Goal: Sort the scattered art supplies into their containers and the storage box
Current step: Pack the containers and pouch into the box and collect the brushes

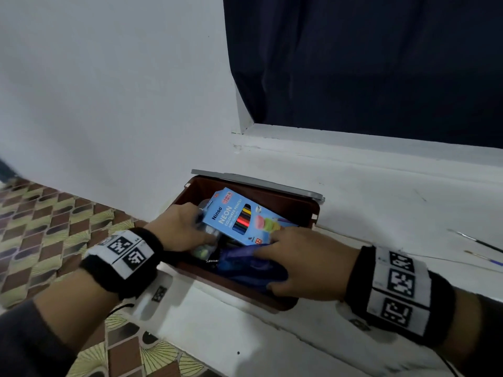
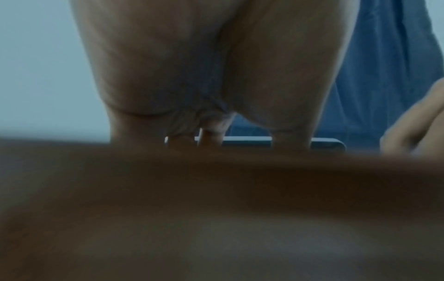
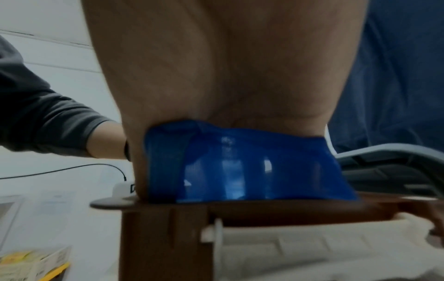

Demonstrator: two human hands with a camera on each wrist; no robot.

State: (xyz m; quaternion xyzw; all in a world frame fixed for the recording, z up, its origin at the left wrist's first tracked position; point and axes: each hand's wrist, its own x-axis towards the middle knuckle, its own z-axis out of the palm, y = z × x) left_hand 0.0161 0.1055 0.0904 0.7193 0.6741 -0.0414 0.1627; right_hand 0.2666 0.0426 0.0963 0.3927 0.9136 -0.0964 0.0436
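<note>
pencil box [image 1: 239, 217] between both hands' fingers [image 1: 275, 235] (tilted)

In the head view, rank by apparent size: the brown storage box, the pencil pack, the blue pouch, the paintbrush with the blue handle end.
1. brown storage box
2. pencil pack; the blue pouch is half hidden, so these two are unsure
3. paintbrush, thinnest

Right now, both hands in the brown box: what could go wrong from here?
1. The pencil pack lies tilted on top of the other contents of the storage box, so the grey lid behind it may not close.
2. The blue pouch under the right hand overhangs the near rim and could catch there.
3. Two paintbrushes still lie outside on the ledge and could be missed.
</note>
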